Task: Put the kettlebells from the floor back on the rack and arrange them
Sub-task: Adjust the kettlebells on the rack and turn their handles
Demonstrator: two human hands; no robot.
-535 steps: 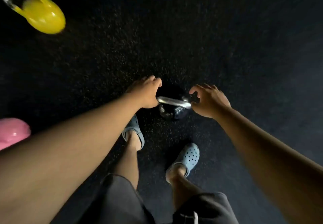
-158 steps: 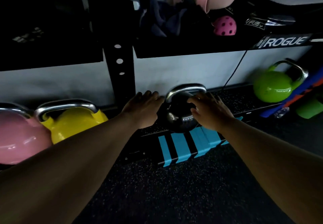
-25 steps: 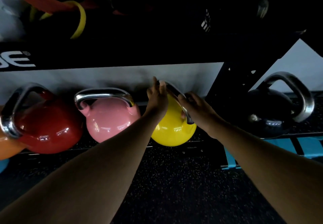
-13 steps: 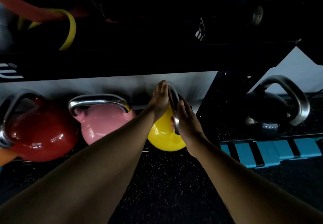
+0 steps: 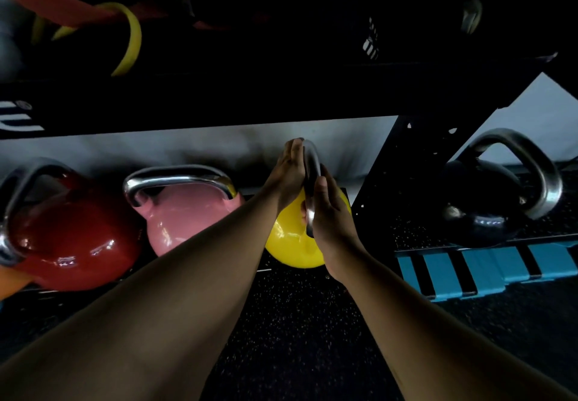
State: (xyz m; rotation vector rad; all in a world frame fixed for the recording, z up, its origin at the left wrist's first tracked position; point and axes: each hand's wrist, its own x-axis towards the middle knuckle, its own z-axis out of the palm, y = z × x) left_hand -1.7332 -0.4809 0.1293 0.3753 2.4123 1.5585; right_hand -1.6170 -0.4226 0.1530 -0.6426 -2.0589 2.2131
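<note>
Now both hands flat against yellow kettlebell

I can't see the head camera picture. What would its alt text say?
Two bare hands, left hand and right hand, press flat against the steel handle of a yellow kettlebell on a low rack shelf. Left of it sit a pink kettlebell and a red kettlebell; a black kettlebell sits right.

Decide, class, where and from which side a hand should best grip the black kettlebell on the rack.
Grip the black kettlebell by the top bar of its steel handle, probably reaching from the front: the loop stands clear above the round body, tilted right, and the rack upright blocks its left side.
</note>
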